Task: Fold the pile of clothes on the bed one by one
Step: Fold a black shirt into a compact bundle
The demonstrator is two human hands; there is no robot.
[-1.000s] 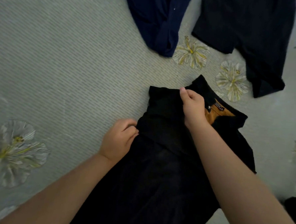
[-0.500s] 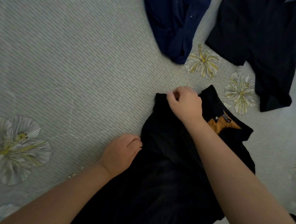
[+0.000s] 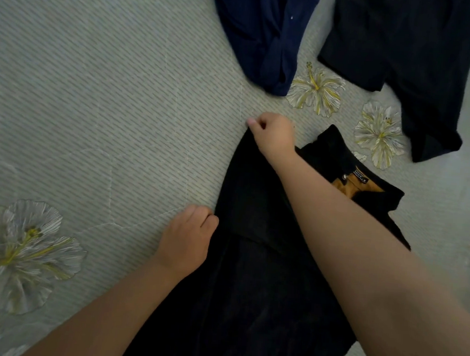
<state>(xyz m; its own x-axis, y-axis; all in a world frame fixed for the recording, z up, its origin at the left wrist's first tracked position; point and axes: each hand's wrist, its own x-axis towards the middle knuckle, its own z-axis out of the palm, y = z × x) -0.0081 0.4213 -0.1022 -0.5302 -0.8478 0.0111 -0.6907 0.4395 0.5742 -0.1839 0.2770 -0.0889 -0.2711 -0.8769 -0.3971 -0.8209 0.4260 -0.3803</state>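
Underneath everything, bed [image 3: 101, 92] covered in pale grey-green quilted spread, fine diagonal striping, printed white-and-yellow flowers at left edge and right of centre.

Black garment [image 3: 249, 288] largest item: lies lower centre of the bed, running from bottom edge up to mid-frame. Collar end points upper right; mustard-yellow inner lining [image 3: 357, 186] with small neck label shows there. Left side of the garment has a flap of fabric laid over the body, forming a straight edge.

Second black garment [image 3: 406, 59] at top right, spread flat, well apart from the first. Navy garment [image 3: 264, 33] at top centre, bunched, its lower tip just beside a printed flower.

Right hand [image 3: 273, 136] reaches across the black garment; fingers curled, thumb and forefinger pinching the top corner of the folded flap. Left hand [image 3: 187, 242] sits at the flap's lower left edge, fingers curled in against the cloth; whether fabric is actually gripped cannot be told.
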